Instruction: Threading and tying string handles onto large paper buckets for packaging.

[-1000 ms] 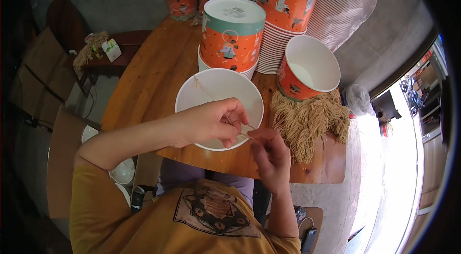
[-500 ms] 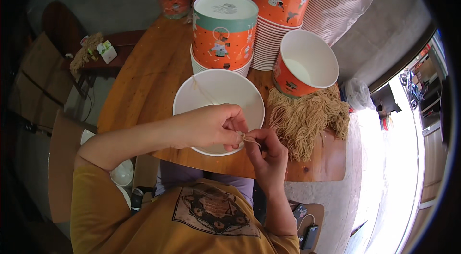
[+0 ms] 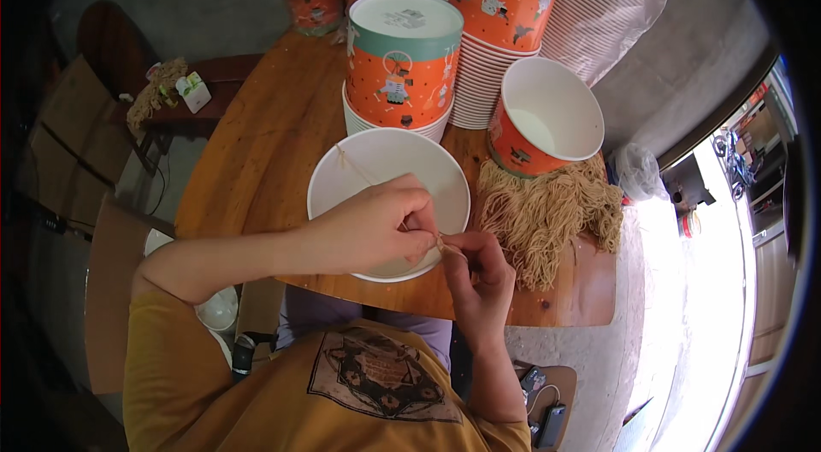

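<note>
- Fingers (image 3: 425,228) of the left hand (image 3: 376,228) are pinched shut on a thin tan string (image 3: 443,243), right at the near rim of the white bucket.
- Right hand (image 3: 481,277) meets it from below, thumb and forefinger closed on the same string, so the two hands touch over the bucket's front edge.
- That string is short and pale where it shows between the fingertips; a second strand (image 3: 352,163) lies across the far inner wall of the bucket.
- White paper bucket (image 3: 359,170) stands open and upright on the wooden bench (image 3: 256,161), close to the bench's near edge.
- Just right of it lies a heap of tan strings (image 3: 547,212), spread over the bench and hanging past its edge.
- Behind that heap an orange printed bucket (image 3: 547,118) leans on its side, its white inside showing.
- Directly behind the white bucket, an upside-down stack of orange and teal buckets (image 3: 400,59) stands on the bench.
- Further back are more stacks of nested buckets (image 3: 505,16), some wrapped in clear plastic (image 3: 611,16).
- Left of the bench, a dark side table (image 3: 201,88) carries a small white box (image 3: 195,93).
</note>
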`<state>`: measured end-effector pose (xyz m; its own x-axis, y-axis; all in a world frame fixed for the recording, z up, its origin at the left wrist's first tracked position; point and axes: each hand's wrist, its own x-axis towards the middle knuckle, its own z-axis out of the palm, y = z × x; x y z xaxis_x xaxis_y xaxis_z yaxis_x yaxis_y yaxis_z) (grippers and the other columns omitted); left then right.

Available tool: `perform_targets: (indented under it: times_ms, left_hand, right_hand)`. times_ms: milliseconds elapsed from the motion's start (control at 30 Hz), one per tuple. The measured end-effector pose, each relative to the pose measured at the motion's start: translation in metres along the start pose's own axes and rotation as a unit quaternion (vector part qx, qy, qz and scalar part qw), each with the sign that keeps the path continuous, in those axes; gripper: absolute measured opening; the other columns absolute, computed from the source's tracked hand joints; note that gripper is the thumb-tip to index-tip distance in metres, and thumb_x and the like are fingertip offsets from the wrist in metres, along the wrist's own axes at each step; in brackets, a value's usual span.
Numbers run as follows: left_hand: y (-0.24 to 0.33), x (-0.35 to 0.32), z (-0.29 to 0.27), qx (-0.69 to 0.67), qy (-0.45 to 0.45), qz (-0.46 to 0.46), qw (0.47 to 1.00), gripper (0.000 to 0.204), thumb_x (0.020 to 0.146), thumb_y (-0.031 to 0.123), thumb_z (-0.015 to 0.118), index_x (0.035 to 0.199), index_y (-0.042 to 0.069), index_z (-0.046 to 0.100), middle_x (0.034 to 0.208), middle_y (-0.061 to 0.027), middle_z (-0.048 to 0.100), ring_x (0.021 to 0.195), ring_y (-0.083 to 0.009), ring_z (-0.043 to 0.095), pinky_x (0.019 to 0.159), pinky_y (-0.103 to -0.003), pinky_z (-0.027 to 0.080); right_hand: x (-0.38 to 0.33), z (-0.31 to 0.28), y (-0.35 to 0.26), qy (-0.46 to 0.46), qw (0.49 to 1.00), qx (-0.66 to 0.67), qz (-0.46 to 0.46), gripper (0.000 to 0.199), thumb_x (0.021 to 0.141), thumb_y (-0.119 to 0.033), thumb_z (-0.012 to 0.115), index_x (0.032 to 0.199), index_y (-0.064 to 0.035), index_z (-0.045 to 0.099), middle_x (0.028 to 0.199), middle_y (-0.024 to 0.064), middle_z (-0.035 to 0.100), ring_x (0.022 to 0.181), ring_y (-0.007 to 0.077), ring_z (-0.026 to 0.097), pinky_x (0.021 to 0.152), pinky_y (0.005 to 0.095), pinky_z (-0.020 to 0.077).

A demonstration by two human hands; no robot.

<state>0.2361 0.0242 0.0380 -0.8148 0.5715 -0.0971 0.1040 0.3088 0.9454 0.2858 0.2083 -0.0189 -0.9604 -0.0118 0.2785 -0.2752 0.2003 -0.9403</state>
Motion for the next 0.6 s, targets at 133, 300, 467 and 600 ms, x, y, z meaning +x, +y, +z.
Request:
perform_targets:
  times_ms: [133,300,467,600]
  left_hand:
    - [0.0,-0.004,0.005,0.179,0.067,0.12,0.974,0.011,0.088,0.007,0.06,0.088,0.0,0.052,0.099,-0.0101,0.046,0.078,-0.0228,0.06,0.069,-0.034,0.048]
    - [-0.001,-0.002,0.007,0.193,0.047,0.14,0.97,0.01,0.088,0.006,0.058,0.096,0.002,0.053,0.105,-0.0097,0.045,0.086,-0.0253,0.058,0.072,-0.036,0.047]
    - [-0.018,0.0,0.004,0.172,0.077,0.17,0.967,0.02,0.087,0.004,0.061,0.106,0.004,0.056,0.107,-0.0082,0.046,0.094,-0.0174,0.055,0.073,-0.03,0.048]
    - [-0.006,-0.006,0.007,0.211,0.106,0.162,0.958,0.028,0.088,0.005,0.061,0.116,0.006,0.055,0.102,-0.0076,0.05,0.091,-0.0172,0.057,0.07,-0.03,0.049]
  right_hand:
    - [0.004,-0.006,-0.008,-0.041,0.999,0.003,-0.036,0.013,0.086,-0.002,0.065,0.098,-0.0033,0.061,0.068,-0.0011,0.057,0.057,0.0034,0.048,0.051,0.02,0.0394]
    - [0.004,-0.001,-0.006,-0.002,1.0,-0.011,0.006,0.007,0.089,-0.001,0.063,0.095,-0.0011,0.06,0.069,-0.0059,0.053,0.061,0.0002,0.043,0.055,0.0176,0.0359]
    - [0.003,0.001,0.0,0.022,1.0,0.0,0.011,0.008,0.088,-0.005,0.068,0.09,-0.0032,0.06,0.062,-0.0033,0.05,0.056,0.0023,0.039,0.051,0.0191,0.0359]
    - [0.002,0.002,0.0,0.033,0.999,-0.015,0.015,0.007,0.088,-0.005,0.067,0.09,-0.0022,0.06,0.065,-0.0041,0.052,0.058,0.0019,0.041,0.053,0.0186,0.0363]
